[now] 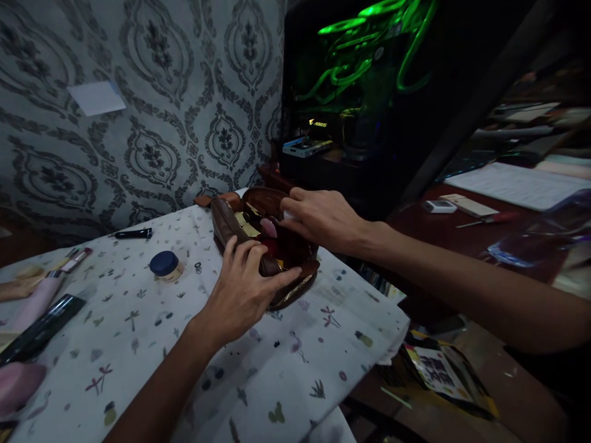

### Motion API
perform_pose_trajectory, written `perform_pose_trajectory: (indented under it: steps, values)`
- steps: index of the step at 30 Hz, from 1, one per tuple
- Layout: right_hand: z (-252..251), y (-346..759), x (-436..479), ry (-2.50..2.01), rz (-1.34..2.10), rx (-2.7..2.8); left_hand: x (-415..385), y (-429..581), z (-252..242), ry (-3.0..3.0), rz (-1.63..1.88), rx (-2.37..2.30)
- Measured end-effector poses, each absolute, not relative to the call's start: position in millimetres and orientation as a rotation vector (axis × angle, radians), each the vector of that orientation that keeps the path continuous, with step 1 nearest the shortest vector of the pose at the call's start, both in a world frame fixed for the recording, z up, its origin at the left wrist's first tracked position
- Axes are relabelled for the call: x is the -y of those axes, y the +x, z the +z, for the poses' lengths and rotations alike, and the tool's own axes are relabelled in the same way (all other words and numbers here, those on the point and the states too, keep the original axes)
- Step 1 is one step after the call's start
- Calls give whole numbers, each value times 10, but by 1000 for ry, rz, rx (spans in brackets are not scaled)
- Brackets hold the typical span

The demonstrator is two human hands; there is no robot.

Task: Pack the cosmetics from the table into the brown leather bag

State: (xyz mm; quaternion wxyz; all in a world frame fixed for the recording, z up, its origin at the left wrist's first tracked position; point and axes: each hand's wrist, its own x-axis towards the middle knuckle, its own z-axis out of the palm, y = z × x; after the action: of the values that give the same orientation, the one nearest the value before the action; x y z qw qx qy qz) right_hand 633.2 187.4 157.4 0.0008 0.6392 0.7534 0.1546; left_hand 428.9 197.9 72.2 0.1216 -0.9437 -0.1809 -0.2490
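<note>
A brown leather zip bag (225, 223) lies unzipped on the patterned tablecloth, its flap spread toward the wall. My left hand (242, 286) grips the bag's near rim, fingers over the edge and thumb stretched along the zipper side. Above the right part of the opening, my right hand (323, 218) is closed, with a small whitish thing at its fingertips that I cannot make out. Inside the bag show a pink rounded item (268, 228) and a pale yellow item (247, 225); the deeper contents are dark.
A jar with a blue lid (165, 264) and a black tube-like object (133, 234) stand left of the bag. Pink and dark tubes (41, 326) lie at the far left. The tablecloth's edge (392, 344) drops at right, near a dark red desk with papers (508, 184).
</note>
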Motion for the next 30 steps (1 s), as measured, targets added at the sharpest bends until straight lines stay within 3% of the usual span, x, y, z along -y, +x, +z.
perform_pose_trajectory:
  steps: [18, 30]
  values:
    - [1538, 6091, -2034, 1544, 438, -2446, -1971, 4273, 744, -2797, -726, 502]
    - [1471, 6323, -2177, 1823, 227, -2516, -1979, 4263, 743, -2789, -742, 494]
